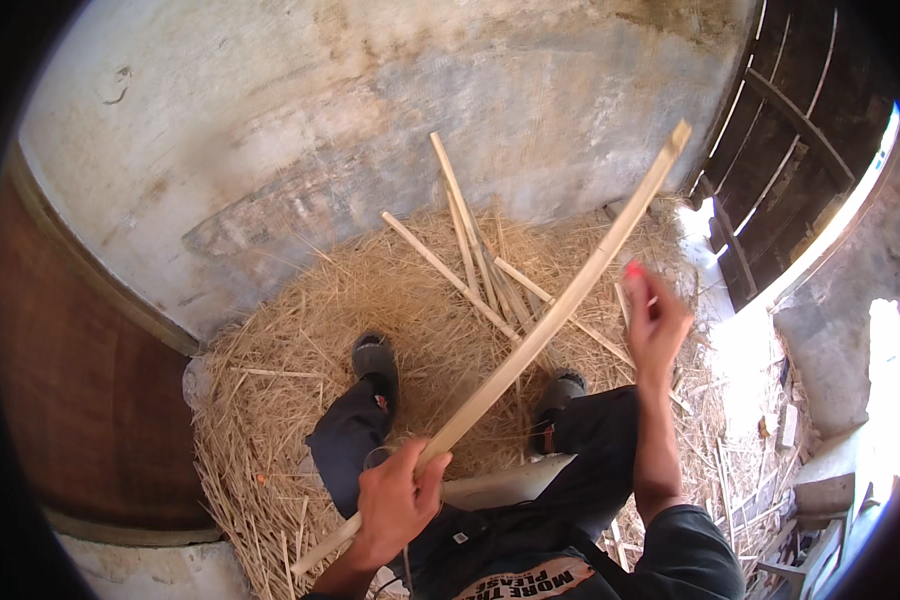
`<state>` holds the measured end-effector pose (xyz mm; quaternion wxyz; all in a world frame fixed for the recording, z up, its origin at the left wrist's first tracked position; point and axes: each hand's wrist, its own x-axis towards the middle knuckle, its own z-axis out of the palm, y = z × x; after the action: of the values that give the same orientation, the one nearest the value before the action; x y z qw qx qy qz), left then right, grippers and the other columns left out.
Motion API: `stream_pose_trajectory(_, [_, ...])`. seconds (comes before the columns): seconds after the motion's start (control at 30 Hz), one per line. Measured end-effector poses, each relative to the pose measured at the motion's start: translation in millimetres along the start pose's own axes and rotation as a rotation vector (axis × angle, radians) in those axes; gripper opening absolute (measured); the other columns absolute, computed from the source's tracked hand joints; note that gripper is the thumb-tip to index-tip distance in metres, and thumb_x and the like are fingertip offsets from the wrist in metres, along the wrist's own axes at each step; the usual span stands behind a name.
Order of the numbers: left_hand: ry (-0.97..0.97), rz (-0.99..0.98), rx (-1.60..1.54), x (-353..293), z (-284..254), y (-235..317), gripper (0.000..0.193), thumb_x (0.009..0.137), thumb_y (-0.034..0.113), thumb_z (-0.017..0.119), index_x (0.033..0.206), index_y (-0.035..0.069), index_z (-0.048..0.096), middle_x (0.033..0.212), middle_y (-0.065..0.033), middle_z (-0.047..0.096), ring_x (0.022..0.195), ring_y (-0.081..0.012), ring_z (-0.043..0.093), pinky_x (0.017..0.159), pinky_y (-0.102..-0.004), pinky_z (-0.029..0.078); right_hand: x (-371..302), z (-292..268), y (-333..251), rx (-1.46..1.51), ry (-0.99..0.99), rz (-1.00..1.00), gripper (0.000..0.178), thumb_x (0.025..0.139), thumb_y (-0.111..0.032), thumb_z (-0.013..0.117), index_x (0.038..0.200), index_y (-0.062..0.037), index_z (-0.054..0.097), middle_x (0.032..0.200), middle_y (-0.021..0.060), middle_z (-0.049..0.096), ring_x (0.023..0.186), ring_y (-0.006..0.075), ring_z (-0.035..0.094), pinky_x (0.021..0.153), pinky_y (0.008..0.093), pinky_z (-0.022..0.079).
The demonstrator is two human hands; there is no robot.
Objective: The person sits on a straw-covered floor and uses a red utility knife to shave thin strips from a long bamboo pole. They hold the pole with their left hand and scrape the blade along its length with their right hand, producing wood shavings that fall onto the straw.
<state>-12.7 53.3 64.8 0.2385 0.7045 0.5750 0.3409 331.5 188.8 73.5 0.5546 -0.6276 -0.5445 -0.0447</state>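
A long pale bamboo strip (545,330) slants across my lap, from low on the left up to the far right. My left hand (398,502) is closed round its lower part, and a short end sticks out below the fist. To the right of the strip, my right hand (656,325) is raised and apart from it, with bent fingers blurred by motion. Something small and red (633,269) shows at its fingertips; its kind is too smeared to make out.
Several more strips (448,270) lie in a loose pile before my feet. Straw-like shavings (270,420) cover the floor round my boots (374,355). A stained wall (300,120) stands ahead, a brown panel (90,380) at left, dark wooden boards (780,130) at right.
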Motion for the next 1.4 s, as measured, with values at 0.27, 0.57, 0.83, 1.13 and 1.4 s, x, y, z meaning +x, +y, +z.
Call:
stream_pose_trajectory(0.27, [0.060,-0.057,-0.027,-8,-31,-33,0.020,0.098,0.020,0.081,0.104,0.004,0.070,0.064,-0.0054,0.061,0.051,-0.0149,0.057,0.049,-0.0326,0.043,11,-16,40,0.185,-0.150,0.135,0.028,0.107,-0.030,0.072,0.115,-0.0046,0.080,0.072,-0.0033,0.062,0.061,0.0042,0.046,0.055,0.0274,0.035])
stream_pose_trajectory(0.57, [0.542,0.108,0.174,80,-135,-66,0.020,0.109,0.022,0.068,0.109,0.003,0.069,0.073,0.0043,0.048,0.067,-0.0074,0.043,0.059,-0.0295,0.033,-4,-11,-14,0.139,-0.292,0.026,0.032,0.096,-0.024,0.082,0.118,-0.0036,0.074,0.070,0.0057,0.066,0.058,0.0123,0.050,0.057,0.0305,0.041])
stream_pose_trajectory(0.83, [0.256,0.030,0.229,71,-215,-93,0.035,0.113,0.035,0.059,0.113,0.001,0.067,0.075,0.0008,0.045,0.067,-0.0126,0.038,0.060,-0.0342,0.033,-20,-20,5,0.264,-0.329,0.127,0.031,0.098,-0.021,0.080,0.120,-0.0014,0.072,0.072,0.0010,0.060,0.063,0.0079,0.048,0.059,0.0280,0.039])
stream_pose_trajectory(1.13, [-0.246,-0.082,0.082,-21,-88,-94,0.025,0.107,0.026,0.069,0.119,0.005,0.066,0.086,-0.0152,0.072,0.074,-0.0307,0.071,0.069,-0.0405,0.055,-29,-19,-36,0.842,-0.641,0.185,0.061,0.104,-0.028,0.075,0.155,0.0007,0.055,0.089,0.0010,0.066,0.080,0.0072,0.060,0.077,0.0240,0.047])
stream_pose_trajectory(1.4, [-0.404,-0.103,0.014,-43,-44,-84,0.026,0.107,0.020,0.070,0.126,0.004,0.067,0.090,-0.0162,0.075,0.080,-0.0319,0.076,0.074,-0.0399,0.058,-27,-10,-44,0.831,-0.733,0.363,0.042,0.107,-0.020,0.071,0.143,0.0000,0.064,0.093,0.0041,0.075,0.077,0.0068,0.062,0.072,0.0241,0.048])
